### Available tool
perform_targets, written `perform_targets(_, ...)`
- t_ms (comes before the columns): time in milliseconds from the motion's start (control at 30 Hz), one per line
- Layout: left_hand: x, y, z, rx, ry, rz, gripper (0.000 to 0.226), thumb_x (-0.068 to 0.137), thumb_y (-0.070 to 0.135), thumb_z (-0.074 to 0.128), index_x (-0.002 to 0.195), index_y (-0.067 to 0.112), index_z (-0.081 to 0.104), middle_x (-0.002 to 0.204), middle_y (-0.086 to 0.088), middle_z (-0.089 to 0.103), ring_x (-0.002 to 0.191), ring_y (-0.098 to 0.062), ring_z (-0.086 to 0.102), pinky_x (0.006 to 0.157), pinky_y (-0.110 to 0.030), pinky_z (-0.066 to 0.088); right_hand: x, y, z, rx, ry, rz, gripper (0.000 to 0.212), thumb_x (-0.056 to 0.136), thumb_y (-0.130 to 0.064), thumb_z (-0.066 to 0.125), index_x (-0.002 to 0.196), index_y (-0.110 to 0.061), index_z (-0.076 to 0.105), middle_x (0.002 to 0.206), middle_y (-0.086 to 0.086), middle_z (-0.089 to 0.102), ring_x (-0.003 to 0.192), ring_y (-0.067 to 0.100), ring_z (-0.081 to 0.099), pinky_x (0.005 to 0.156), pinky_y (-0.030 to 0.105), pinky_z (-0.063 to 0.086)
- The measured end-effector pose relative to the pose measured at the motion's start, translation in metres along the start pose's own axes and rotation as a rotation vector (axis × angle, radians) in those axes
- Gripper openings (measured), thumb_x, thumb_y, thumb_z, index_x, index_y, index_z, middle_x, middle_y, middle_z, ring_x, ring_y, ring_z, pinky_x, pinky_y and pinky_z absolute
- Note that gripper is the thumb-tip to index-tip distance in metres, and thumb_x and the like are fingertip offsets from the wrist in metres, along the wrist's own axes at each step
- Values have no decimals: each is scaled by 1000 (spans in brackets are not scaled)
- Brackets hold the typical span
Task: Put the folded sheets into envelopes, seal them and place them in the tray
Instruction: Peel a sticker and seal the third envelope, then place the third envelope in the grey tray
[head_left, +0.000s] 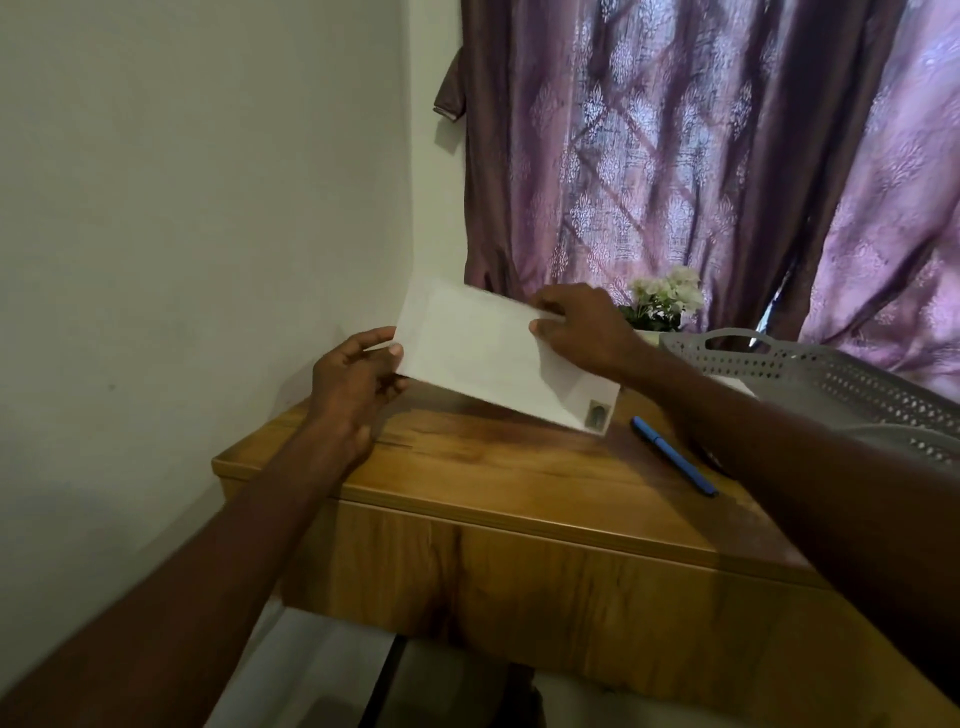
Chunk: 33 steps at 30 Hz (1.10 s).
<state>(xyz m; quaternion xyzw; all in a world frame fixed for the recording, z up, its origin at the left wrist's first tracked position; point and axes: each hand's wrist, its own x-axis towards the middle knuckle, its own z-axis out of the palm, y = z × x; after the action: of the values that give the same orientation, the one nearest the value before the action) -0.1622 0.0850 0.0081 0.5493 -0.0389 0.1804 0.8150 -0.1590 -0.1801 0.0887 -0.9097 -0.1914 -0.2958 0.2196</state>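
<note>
A white envelope (483, 353) with a stamp in its lower right corner is held tilted in the air above the wooden table (519, 483). My left hand (353, 384) pinches its left edge, thumb on the front. My right hand (582, 327) grips its upper right edge, fingers curled over the top. Whether a sheet is inside cannot be seen. The grey perforated tray (831, 379) with a handle cut-out stands at the right, and something white lies inside it, partly hidden by my right forearm.
A blue pen (675, 457) lies on the table to the right of the envelope. A small pot of white flowers (665, 301) stands at the back by the purple curtain (701, 156). A white wall closes off the left side.
</note>
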Motion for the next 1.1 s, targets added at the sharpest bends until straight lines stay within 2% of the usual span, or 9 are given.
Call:
perform_targets(200, 43, 49, 77, -207, -98, 43, 29, 93, -13, 62, 118, 1, 67, 98, -15, 70, 84, -21, 72, 76, -28, 61, 18, 10, -70, 98, 278, 2, 28, 85, -20, 68, 110, -18, 79, 99, 0, 77, 91, 12, 69, 83, 24, 51)
perform_targets(367, 56, 103, 177, -339, -161, 29, 17, 91, -8, 68, 100, 7, 70, 75, -9, 75, 70, -21, 69, 65, -27, 60, 24, 41, -127, 251, 446, 153, 22, 85, -19, 69, 104, -21, 80, 88, -6, 74, 73, -1, 63, 69, 16, 47)
perform_targets(533, 66, 97, 276, -216, -219, 2, 16, 91, -2, 71, 82, 9, 66, 67, -6, 65, 45, -10, 59, 44, -20, 49, -7, 81, -155, 404, 516, 398, 17, 89, -14, 67, 100, -20, 79, 88, -3, 74, 72, 6, 63, 63, 19, 49)
perform_targets(633, 68, 72, 324, -48, -207, -5, 10, 90, -2, 73, 87, 6, 67, 68, -7, 63, 37, -9, 54, 39, -18, 44, -34, 109, -162, 490, 546, 549, 19, 85, -10, 68, 100, -16, 79, 86, 2, 73, 69, 13, 62, 62, 24, 49)
perform_targets(767, 64, 28, 366, 248, -196, 52, 21, 79, 0, 84, 73, 6, 65, 85, -15, 75, 74, -26, 77, 42, -21, 43, -70, 146, -161, 628, 511, 817, 11, 85, 2, 64, 84, -9, 68, 73, 6, 60, 57, 15, 54, 54, 25, 45)
perform_targets(900, 58, -16, 381, 652, -232, 72, 28, 82, 19, 86, 102, 3, 74, 102, -9, 78, 90, -22, 76, 50, -21, 47, -91, 177, -150, 702, 425, 1013, 15, 90, 4, 62, 103, 2, 66, 94, 17, 66, 80, 28, 61, 80, 44, 57)
perform_targets(967, 53, -40, 380, 831, -245, 111, 32, 82, 19, 84, 107, 3, 72, 109, -11, 76, 99, -26, 74, 60, -25, 53, -95, 189, -144, 687, 326, 1094, 12, 94, 7, 54, 98, 1, 64, 97, 17, 65, 84, 30, 61, 90, 50, 54)
perform_targets(1067, 40, -72, 371, 1017, -331, 196, 27, 81, 11, 77, 105, 2, 69, 113, -18, 72, 105, -36, 70, 77, -35, 55, -103, 199, -142, 567, 111, 1212, 14, 98, 7, 47, 90, 1, 57, 86, 16, 59, 81, 30, 57, 97, 46, 51)
perform_targets(1100, 37, -81, 367, 1046, -363, 210, 25, 81, 10, 74, 104, 1, 69, 112, -20, 71, 105, -38, 70, 79, -37, 55, -106, 199, -142, 524, 68, 1214, 15, 99, 7, 47, 87, 2, 54, 83, 16, 56, 81, 30, 55, 93, 39, 54)
